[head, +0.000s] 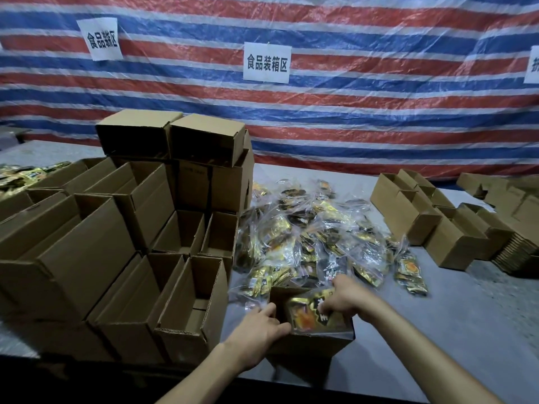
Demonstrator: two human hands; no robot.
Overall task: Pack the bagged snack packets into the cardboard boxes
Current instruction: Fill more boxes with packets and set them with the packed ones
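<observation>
Grey table (437,330) before a red, white and blue striped tarpaulin (379,112) bearing paper signs (267,62). At near edge, centre: open cardboard box (315,342), left hand (256,330) curled over its left wall, right hand (347,298) gripping the bagged snack packet (309,313) lying in its mouth. Just behind, mid-table: heap of bagged packets (306,237). Along left edge: stacked empty boxes (87,252), close beside the box; toward right edge: further boxes (431,225).

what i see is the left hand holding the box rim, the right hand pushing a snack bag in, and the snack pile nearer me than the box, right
No: in the head view the snack pile lies beyond the box, farther from you. The left hand does hold the box rim and the right hand pushes a snack bag in.
</observation>
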